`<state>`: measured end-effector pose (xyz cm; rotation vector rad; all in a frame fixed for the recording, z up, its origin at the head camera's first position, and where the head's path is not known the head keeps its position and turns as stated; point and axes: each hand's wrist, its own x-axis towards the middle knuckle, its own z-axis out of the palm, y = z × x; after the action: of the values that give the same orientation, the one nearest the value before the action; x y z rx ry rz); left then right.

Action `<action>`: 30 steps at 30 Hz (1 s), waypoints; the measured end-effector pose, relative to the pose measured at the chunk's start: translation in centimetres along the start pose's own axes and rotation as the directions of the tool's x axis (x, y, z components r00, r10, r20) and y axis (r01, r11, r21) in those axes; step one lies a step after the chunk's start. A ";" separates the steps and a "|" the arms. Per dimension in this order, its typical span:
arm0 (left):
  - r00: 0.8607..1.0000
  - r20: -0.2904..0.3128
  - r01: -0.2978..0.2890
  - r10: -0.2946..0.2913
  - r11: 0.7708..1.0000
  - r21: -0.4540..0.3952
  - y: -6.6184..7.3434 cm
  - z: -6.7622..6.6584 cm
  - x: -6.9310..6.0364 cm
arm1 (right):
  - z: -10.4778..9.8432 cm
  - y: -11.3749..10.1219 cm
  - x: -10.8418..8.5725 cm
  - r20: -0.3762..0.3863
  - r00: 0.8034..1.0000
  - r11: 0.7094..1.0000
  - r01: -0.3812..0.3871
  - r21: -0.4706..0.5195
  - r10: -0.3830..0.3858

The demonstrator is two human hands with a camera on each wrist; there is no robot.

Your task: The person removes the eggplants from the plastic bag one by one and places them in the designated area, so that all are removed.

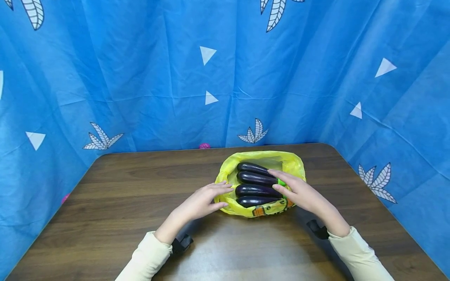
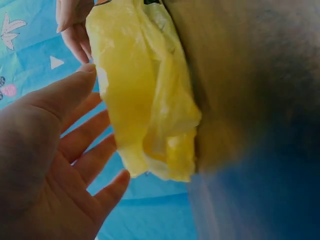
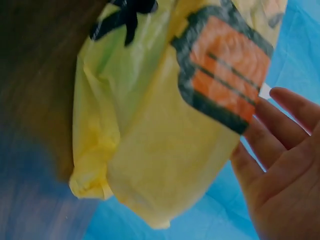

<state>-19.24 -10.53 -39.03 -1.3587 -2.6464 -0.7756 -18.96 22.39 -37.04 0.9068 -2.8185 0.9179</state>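
Note:
A yellow plastic bag point(image 1: 230, 168) lies with its mouth wide on the table, several dark purple eggplants point(image 1: 256, 178) side by side inside it. At the bag's left rim is the left hand point(image 1: 207, 198), fingers spread and extended. Over the right rim reaches the right hand point(image 1: 299, 190), its fingers extended above the eggplants' green stem ends. In the left wrist view the fingertips of the left hand point(image 2: 65, 145) are at the side of the bag point(image 2: 135, 90). The right wrist view has the right hand point(image 3: 285, 150) beside the bag's printed side point(image 3: 165, 150); contact is unclear.
The brown wooden table point(image 1: 123, 195) extends around the bag on all sides. Behind and beside it hangs a blue curtain point(image 1: 140, 78) with white triangles and leaf prints. Black bands point(image 1: 182, 244) are at both wrists.

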 end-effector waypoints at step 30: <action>0.990 -0.107 0.059 -0.096 0.950 -0.305 -1.9 1.7 0.1 | 3.4 1.5 0.5 -0.087 0.996 0.970 0.005 0.242 0.017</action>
<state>-20.51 -10.62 -41.26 -1.2229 -2.5787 -1.2744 -19.73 21.25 -40.50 0.8561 -2.6760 1.2919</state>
